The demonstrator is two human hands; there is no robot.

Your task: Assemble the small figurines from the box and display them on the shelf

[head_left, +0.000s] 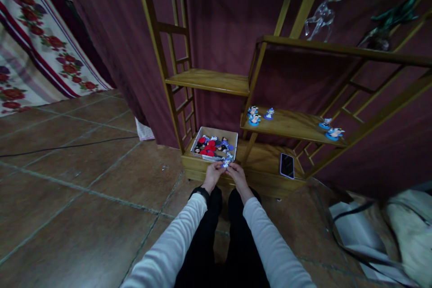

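My left hand [213, 173] and my right hand [236, 174] meet in front of a wooden shelf unit, both pinched on one small blue and white figurine [227, 162]. Just beyond them a white cardboard box [232, 135] holds several red, black and blue figurines. It stands on the bottom board [263, 175] of the shelf. More blue figurines stand on the middle shelf [290, 123]: a group of three [256, 114] at its left end and two [331, 129] at its right end.
A black phone [287, 165] lies on the bottom board, right of my hands. A clear glass deer [322, 13] stands on the top shelf. A dark red curtain hangs behind. Bags [381, 229] lie on the tiled floor at right; a cable [67, 146] crosses the floor at left.
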